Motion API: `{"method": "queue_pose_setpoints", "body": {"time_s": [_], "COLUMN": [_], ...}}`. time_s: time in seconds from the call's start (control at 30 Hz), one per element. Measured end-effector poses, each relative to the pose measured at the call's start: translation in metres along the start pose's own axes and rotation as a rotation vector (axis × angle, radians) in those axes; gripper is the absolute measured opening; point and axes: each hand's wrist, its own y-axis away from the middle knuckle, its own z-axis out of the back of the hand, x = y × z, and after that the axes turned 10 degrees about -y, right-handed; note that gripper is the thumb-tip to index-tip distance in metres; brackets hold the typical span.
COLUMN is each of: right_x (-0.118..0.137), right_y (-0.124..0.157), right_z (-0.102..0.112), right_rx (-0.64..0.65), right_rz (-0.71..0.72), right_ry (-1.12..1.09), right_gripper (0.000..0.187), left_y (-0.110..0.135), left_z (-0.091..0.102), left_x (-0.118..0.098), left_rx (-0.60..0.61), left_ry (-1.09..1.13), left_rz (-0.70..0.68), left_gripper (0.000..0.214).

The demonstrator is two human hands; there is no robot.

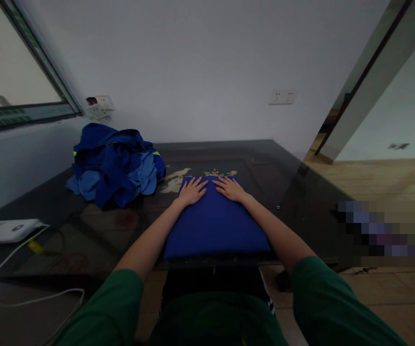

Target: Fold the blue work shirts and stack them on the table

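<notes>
A blue folded piece of cloth (216, 228) lies flat on the dark table in front of me, its near edge close to the table's front. My left hand (192, 191) rests palm down on its far left part, fingers spread. On the far right part lies my right hand (231, 188), also flat with the fingers apart. Neither hand grips the cloth. Whether it is a garment, I cannot tell. To the left, a crumpled heap of blue clothes (115, 166) in darker and lighter shades, with yellow-green strips, sits on the table.
The dark glossy table (294, 211) has a bird and flower pattern and meets the wall at the back. A white device (7, 231) with a white cable (30, 303) lies at the left edge. Sockets (282, 97) are on the wall. Tiled floor (384, 180) shows at right.
</notes>
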Motion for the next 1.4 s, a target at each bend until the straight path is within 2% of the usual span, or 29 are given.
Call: {"method": "queue_pose_setpoints", "body": {"time_s": [0.13,0.3,0.47,0.53,0.6,0.7,0.77,0.87,0.93,1.0,1.1,1.27,1.4], "right_x": [-0.009,-0.023,-0.029,-0.032,-0.034,-0.034,-0.028,-0.009,0.006,0.021,0.038,0.053,0.054], "right_y": [0.0,0.004,0.017,0.03,0.051,0.099,0.14,0.198,0.225,0.241,0.249,0.248,0.243], "right_z": [0.004,0.011,0.016,0.022,0.031,0.048,0.056,0.057,0.051,0.042,0.029,0.015,0.005], "right_rx": [0.001,-0.026,-0.221,-0.304,-0.363,-0.38,-0.309,-0.188,-0.13,-0.153,-0.296,-0.408,-0.544], "right_rz": [-0.063,-0.26,-0.374,-0.364,-0.29,-0.163,-0.143,-0.167,-0.167,-0.153,-0.175,-0.336,-0.379], "right_ry": [0.017,-0.019,-0.019,-0.046,-0.107,-0.282,-0.415,-0.601,-0.719,-0.798,-0.915,-1.191,-1.15], "right_gripper": [0.056,0.055,0.049,0.049,0.048,0.034,0.029,0.033,0.034,0.034,0.034,0.042,0.039], "left_y": [0.002,0.008,0.016,0.023,0.037,0.079,0.118,0.179,0.21,0.229,0.239,0.23,0.221], "left_z": [0.003,0.007,0.013,0.024,0.038,0.056,0.061,0.056,0.049,0.045,0.045,0.044,0.03], "left_x": [0.016,0.026,0.04,0.051,0.059,0.062,0.056,0.035,0.019,0.003,-0.012,-0.023,-0.034], "left_rx": [0.02,0.05,0.03,0.003,-0.074,-0.148,-0.1,-0.053,-0.072,-0.106,-0.172,-0.218,-0.282], "left_ry": [0.028,0.046,0.041,0.062,0.108,0.237,0.337,0.488,0.609,0.706,0.815,1.031,1.083], "left_rz": [0.131,0.287,0.428,0.44,0.392,0.294,0.281,0.284,0.277,0.265,0.275,0.395,0.455], "left_gripper": [0.057,0.058,0.063,0.063,0.059,0.05,0.048,0.046,0.044,0.041,0.038,0.044,0.051]}}
